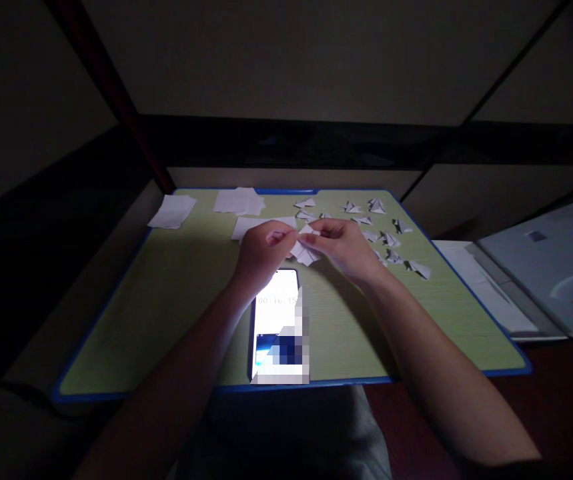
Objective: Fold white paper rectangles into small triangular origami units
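Observation:
A small piece of folded white paper (306, 255) is held up between both hands, above the middle of the table. My left hand (265, 248) pinches its left edge with thumb and fingers. On the other side, my right hand (339, 244) grips it, the thumb lying on its face. Creases run across the paper, but its upper part is partly covered by fingers. Just beyond my left hand lies a stack of white paper sheets (253, 226). Right of my right hand, several folded paper pieces (390, 239) are scattered over the tabletop.
A lit phone (276, 313) showing a timer lies on the green, blue-edged table (176, 320) in front of me. Further paper stacks rest at the far left (172, 211) and at the back (239, 201). A grey box-like object (556, 267) is beyond the right edge.

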Motion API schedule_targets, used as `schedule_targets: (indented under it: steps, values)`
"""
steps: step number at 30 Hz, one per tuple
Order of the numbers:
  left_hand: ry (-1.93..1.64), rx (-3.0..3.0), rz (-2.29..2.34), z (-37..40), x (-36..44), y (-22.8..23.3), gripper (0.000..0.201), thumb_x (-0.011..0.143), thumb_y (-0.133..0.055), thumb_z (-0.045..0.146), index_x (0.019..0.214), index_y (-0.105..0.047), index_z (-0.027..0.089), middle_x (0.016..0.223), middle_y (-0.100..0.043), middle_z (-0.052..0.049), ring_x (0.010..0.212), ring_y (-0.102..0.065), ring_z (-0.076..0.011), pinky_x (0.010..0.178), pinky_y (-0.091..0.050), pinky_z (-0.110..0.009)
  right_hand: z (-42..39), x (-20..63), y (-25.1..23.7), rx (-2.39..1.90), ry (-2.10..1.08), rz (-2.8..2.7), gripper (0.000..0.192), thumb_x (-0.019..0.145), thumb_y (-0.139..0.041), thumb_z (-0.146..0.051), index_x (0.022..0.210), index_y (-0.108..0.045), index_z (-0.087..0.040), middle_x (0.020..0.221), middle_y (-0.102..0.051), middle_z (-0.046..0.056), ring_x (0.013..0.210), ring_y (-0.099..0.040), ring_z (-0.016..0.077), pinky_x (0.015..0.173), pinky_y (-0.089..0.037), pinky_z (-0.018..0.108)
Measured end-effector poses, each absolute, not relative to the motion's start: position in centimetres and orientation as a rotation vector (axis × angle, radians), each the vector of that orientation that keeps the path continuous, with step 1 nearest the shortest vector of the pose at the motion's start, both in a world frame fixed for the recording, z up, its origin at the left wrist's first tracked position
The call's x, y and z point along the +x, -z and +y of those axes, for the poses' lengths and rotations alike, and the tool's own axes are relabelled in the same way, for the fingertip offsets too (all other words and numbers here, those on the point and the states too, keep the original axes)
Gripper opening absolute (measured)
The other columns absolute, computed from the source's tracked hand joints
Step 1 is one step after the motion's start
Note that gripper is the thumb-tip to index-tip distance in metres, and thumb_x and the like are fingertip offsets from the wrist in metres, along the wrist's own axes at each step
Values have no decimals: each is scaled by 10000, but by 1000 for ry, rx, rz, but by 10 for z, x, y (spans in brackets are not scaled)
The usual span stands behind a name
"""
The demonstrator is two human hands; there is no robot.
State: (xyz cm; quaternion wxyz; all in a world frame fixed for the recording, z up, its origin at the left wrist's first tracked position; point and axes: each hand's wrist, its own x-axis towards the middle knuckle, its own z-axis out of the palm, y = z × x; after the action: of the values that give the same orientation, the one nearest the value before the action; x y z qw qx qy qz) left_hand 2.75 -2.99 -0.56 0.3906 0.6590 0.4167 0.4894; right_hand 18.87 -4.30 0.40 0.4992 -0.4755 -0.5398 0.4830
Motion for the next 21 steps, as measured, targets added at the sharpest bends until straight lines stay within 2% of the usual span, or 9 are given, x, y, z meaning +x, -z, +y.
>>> schedule_targets:
  steps: [6, 14, 21]
  values:
    - [-1232, 1679, 1046, -30, 27, 5, 84, 763, -645, 191, 797, -704, 144, 699, -730, -37, 581, -666, -137, 531, -517, -235, -44, 192, -3, -1165, -1201, -1355, 323, 627, -838, -404, 669, -662, -137, 601, -582, -14, 529, -447, 82, 496, -297, 244]
    - [-1202, 1605, 1123, -29, 26, 1, 143, 799, -601, 246, 829, -690, 139, 736, -726, -39, 558, -643, -125, 498, -477, -215, -43, 190, -2, -1144, -1209, -1284, 309, 627, -807, -407, 708, -677, -138, 620, -629, -4, 538, -493, 94, 507, -341, 242]
    - [-1159, 1595, 1096, -33, 27, -2, 152, 808, -599, 287, 793, -667, 152, 694, -701, -25, 555, -636, -124, 498, -473, -207, -42, 188, -2, -1141, -1148, -1261, 279, 619, -797, -367, 628, -619, -153, 547, -560, -36, 492, -449, 81, 486, -309, 235]
